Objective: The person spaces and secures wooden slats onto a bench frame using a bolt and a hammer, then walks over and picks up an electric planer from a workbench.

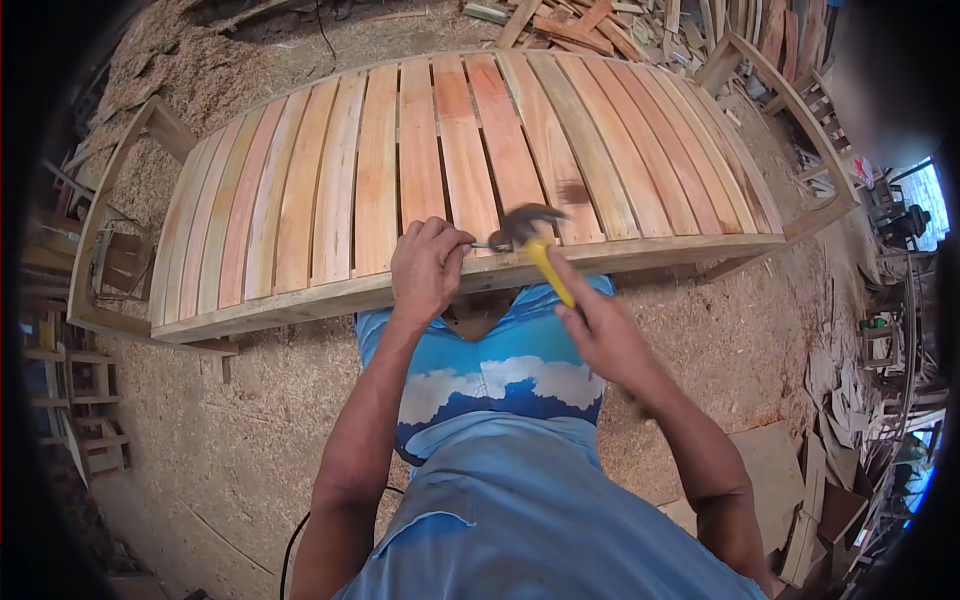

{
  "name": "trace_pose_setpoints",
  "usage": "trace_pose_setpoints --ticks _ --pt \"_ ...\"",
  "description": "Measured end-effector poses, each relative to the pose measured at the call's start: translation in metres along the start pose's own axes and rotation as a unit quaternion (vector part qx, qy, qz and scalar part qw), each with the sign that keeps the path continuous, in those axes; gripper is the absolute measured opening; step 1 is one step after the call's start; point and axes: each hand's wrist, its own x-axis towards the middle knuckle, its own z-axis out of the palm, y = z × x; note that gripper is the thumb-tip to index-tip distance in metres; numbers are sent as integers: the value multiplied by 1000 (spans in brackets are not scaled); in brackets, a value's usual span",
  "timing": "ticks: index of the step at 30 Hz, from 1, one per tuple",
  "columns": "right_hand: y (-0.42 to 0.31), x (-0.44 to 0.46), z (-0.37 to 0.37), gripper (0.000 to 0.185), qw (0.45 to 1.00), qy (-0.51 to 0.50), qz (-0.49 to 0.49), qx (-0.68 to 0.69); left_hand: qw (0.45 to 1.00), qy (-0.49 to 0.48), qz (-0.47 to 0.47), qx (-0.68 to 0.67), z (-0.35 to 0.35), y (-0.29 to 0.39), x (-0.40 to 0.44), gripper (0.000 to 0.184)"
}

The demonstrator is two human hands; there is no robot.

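Observation:
My right hand (610,330) is wrapped round the yellow handle of a claw hammer (548,268). The hammer's dark head is smeared by motion just above the near rail of a slatted wooden bench (400,290). My left hand (430,268) rests at that rail, thumb and fingertips pinched on a thin bluish-grey rod (481,245) that points right towards the hammer head. Whether the rod is a nail or a punch I cannot tell. Pale and reddish slats run across the bench, with dark gaps between several of them.
Wooden end frames (90,235) rise at the bench's left and right (835,150). Sawdust and shavings (215,70) cover the ground. Wood offcuts (590,30) are heaped at the back, and boards (820,490) lie at the right. A dark cord (290,545) runs by my left arm.

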Motion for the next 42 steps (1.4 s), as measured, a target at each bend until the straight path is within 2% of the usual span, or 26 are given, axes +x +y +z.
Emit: trace_pose_setpoints --ticks 1,4,6,8,9,11,12,14,16,17,20,23,26,27,30,31,35,38,42 --pt "1 -4 7 76 998 -41 49 27 1000 -2 5 2 -1 0 -2 10" --pt "-34 2 -19 76 985 13 143 97 1000 3 17 2 0 -3 -2 10" --pt "-70 4 -41 74 979 109 90 150 1000 1 0 4 0 3 -2 10" --pt "-92 4 -59 71 954 236 -35 180 1000 -3 -8 5 -1 3 -1 9" --pt "-101 12 -67 71 925 298 -144 187 1000 -4 -9 2 0 2 -2 9" --pt "-101 28 -65 69 872 364 -250 210 1000 -4 -8 2 1 1 -1 9" --pt "-95 32 -54 68 864 373 -249 229 1000 -3 -7 4 1 1 -1 9" --pt "-67 28 -31 69 923 278 -193 181 1000 -3 -3 -1 0 2 1 9" --pt "-7 4 5 72 995 56 -74 36 1000 -4 -1 -9 -1 0 -1 10" --pt "4 -8 15 74 997 -58 -8 -40 1000 -1 4 -11 -1 -1 -6 10" --pt "-1 -20 23 80 999 -11 48 3 999 19 38 2 -1 -2 -1 13" --pt "6 -24 32 81 999 -2 32 -26 994 47 86 51 -19 8 -2 18" --pt "8 -33 43 80 1000 11 23 -8 992 121 23 31 -55 -12 -1 16" --pt "8 -33 45 79 1000 18 13 4 995 95 -34 -1 -65 -23 -4 13" --pt "-23 -22 33 76 989 -36 127 68 994 0 -92 -63 -74 -62 -19 14" --pt "-34 -19 29 75 991 -12 99 85 989 -11 -117 -86 -71 -64 -23 14" --pt "-95 0 -12 70 988 92 20 123 997 -17 -75 6 -64 -53 -23 14" --pt "-127 24 -45 59 926 231 -203 219 998 -10 -67 18 -63 -54 -22 13" --pt "-167 43 -85 35 860 346 -295 233 998 -6 -58 10 -63 -55 -22 12"
